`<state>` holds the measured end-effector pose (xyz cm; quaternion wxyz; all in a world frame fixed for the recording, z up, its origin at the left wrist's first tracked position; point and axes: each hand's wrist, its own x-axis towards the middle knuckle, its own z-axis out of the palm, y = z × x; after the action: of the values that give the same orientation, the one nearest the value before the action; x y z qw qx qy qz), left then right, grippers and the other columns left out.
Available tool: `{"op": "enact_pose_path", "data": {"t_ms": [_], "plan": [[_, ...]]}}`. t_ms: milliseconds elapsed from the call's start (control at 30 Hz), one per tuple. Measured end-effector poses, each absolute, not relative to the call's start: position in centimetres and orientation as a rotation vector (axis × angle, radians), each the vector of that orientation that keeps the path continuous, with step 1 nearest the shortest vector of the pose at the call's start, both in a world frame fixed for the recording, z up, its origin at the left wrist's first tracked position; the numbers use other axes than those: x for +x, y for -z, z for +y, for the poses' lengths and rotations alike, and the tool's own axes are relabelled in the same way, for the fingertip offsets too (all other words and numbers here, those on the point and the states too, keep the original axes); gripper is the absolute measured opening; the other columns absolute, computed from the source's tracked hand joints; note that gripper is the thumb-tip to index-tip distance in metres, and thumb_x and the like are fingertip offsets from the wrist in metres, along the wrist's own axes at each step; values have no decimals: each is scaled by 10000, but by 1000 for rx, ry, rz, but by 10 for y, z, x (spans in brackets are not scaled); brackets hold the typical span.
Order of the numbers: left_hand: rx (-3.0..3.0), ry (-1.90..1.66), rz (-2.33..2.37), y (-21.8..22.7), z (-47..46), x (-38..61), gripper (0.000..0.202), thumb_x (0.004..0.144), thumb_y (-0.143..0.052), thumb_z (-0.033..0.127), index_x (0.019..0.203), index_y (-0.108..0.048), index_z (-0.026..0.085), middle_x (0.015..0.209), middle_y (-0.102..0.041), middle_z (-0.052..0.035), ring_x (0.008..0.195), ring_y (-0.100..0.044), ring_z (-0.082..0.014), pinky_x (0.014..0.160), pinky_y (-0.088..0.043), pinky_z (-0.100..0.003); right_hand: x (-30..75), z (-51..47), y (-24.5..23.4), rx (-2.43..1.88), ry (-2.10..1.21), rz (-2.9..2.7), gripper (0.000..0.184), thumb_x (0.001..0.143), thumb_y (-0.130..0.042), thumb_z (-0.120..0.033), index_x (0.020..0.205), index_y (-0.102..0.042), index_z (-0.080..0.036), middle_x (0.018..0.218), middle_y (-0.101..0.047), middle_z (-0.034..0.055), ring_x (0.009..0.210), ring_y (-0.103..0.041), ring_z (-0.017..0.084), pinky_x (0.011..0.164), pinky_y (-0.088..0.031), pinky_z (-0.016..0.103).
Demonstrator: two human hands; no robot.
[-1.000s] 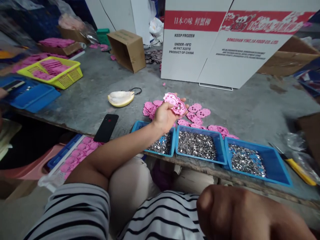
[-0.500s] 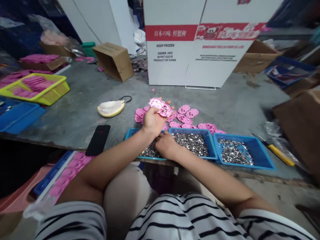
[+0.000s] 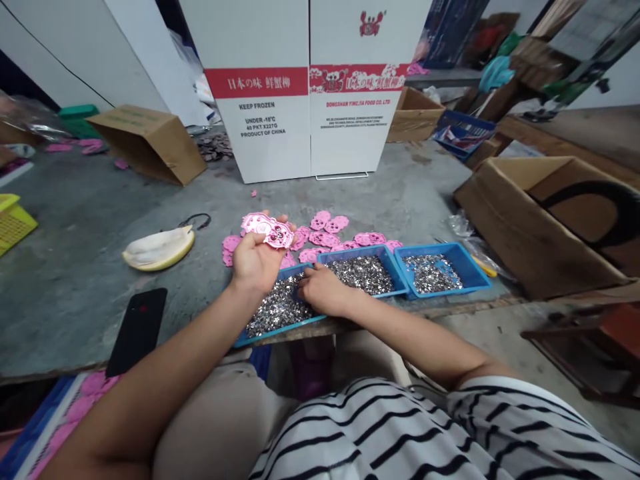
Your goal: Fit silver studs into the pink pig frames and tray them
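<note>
- Grey table point(image 3: 390, 200): my view cuts off its left end.
- White carton point(image 3: 273, 157): stands at the back; I lose its top past the upper edge.
- Brown box point(image 3: 500, 230): at the right, partly cut off, holding a dark curved thing point(image 3: 593, 190) I can't identify.
- Left blue tray point(image 3: 280, 331): at the front edge, its right end covered by the right hand point(image 3: 324, 288), whose fingertips are down inside; I can't tell whether they pinch anything.
- Left hand point(image 3: 257, 267): thumb clamped on a pink piece point(image 3: 265, 229), held just beyond that tray; the fingers beneath are mostly hidden from me.
- Metal bits point(image 3: 277, 307): silvery, heaped in the tray, too small for me to make out singly.
</note>
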<state>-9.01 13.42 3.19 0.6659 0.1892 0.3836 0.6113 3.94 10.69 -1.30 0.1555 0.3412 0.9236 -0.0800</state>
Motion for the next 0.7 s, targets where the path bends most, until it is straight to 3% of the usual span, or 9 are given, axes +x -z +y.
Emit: {"op": "enact_pose_path", "data": {"t_ms": [333,467,567,700], "plan": [[430,-1326,784,-22,140,-84,538,776,-362,170,1304,-466,182,1064,-660,-94,928,-661,-158,997,-519,-424,47,108,20,1197,301,2767,200,959,-451,-167,929,-637,-100,942,-678,117,928,-534,240,835,-280,367],[416,-1340,787,-21,140,-85,528,784,-358,184,1301,-469,176,997,-663,-89,965,-656,-156,1009,-516,-412,48,108,19,1406,460,2808,116,901,-499,-107,876,-612,-110,905,-672,113,869,-554,220,818,-302,340],[409,-1345,794,-23,140,-86,514,801,-340,214,1294,-473,166,923,-654,-88,959,-654,-166,993,-519,-420,52,111,24,1611,751,2841,94,816,-541,-44,819,-578,-131,858,-674,79,805,-571,184,799,-347,308],[389,-1338,810,-24,141,-86,518,812,-329,233,1303,-469,147,887,-644,-95,962,-648,-174,984,-516,-412,56,117,33,1739,1463,2842,91,751,-542,-75,728,-520,-160,819,-683,39,733,-593,140,700,-408,256]]}}
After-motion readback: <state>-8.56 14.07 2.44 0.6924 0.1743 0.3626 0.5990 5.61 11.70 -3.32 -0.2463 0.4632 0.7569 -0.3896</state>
